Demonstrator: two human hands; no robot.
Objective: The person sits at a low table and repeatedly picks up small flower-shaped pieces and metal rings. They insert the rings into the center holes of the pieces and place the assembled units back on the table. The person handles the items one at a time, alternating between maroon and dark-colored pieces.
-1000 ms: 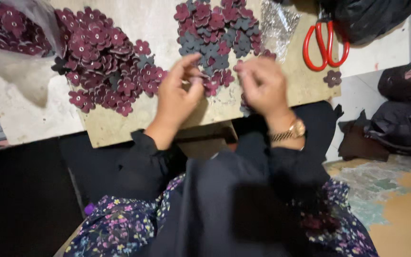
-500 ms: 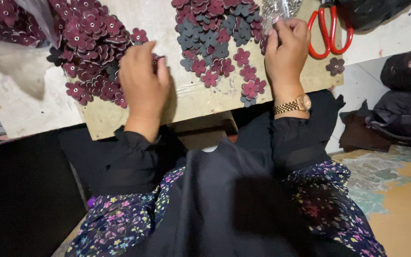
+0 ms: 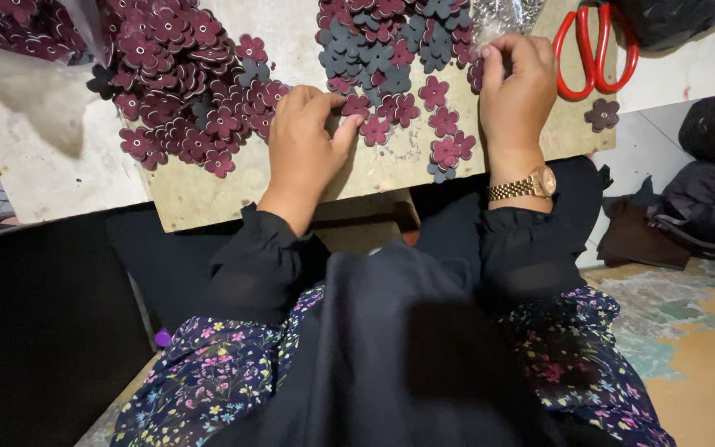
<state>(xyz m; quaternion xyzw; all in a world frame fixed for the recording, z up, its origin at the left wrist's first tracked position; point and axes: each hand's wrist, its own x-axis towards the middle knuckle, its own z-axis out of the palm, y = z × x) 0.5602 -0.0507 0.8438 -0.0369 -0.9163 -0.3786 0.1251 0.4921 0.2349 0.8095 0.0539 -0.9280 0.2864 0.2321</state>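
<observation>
Left hand: the left hand [image 3: 306, 136] lies palm down on the wooden board [image 3: 208, 194], fingers spread loose and flat, gripping nothing. Its fingertips [image 3: 349, 124] press on a maroon flower [image 3: 374, 130] at the near edge of the middle pile.
Right hand: the right hand [image 3: 516, 91] is up at the far side of the board, fingers curled in, tips pinched against the clear plastic bag [image 3: 502, 15]. Whether it grips the bag or a flower under it, I cannot tell.
Wrist: a gold watch [image 3: 527, 186] sits on the right wrist, just above the black sleeve.
Middle pile: maroon and dark grey flowers [image 3: 382, 41] lie scattered between the two hands, a few loose ones trailing toward the board's near edge.
Left pile: a thick heap of maroon flowers [image 3: 175, 74] lies just beside the left hand, on its outer side.
Scissors: red-handled scissors [image 3: 597, 45] lie on the board right beside the right hand.
Stray piece: one single flower [image 3: 603, 114] sits apart at the board's right corner, below the scissors.
</observation>
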